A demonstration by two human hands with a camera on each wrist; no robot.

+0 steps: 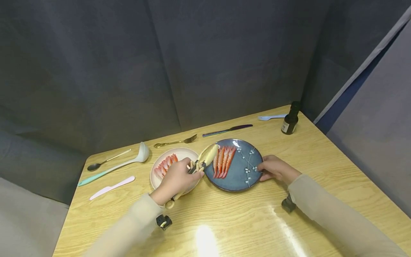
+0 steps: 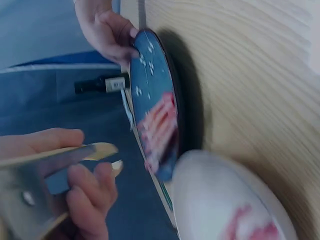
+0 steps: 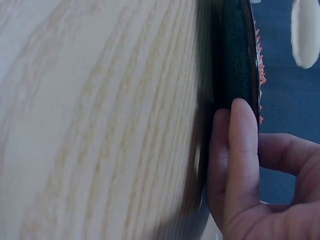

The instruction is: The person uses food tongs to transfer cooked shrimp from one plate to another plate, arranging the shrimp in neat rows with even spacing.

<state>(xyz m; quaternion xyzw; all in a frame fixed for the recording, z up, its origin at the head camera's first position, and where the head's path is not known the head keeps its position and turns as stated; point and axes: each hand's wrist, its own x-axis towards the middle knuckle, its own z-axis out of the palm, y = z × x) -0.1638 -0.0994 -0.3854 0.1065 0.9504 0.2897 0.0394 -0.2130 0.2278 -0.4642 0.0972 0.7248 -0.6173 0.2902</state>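
Observation:
My left hand (image 1: pixel 177 179) grips a pair of tongs (image 1: pixel 210 153) with cream-coloured, spoon-shaped ends. These ends hang over the left edge of a dark blue plate (image 1: pixel 239 178) with a white blossom pattern. On that plate's left half lie several red-and-white shrimp (image 1: pixel 226 160) side by side. My right hand (image 1: pixel 272 168) pinches the plate's right rim, thumb on top and fingers beneath, as the right wrist view shows. Under my left hand stands a pale round dish (image 1: pixel 155 181), partly hidden, holding more pink-and-white shrimp (image 1: pixel 165 165).
Left on the wooden table (image 1: pixel 244 217) lie a dark spoon (image 1: pixel 94 166), a ladle (image 1: pixel 142 153) with a mint handle and a pink knife (image 1: pixel 112 187). Behind the plates are a gold fork (image 1: pixel 176 142) and a dark knife (image 1: pixel 228 130). A blue fork (image 1: pixel 271 117) lies near a black bottle (image 1: pixel 289 121).

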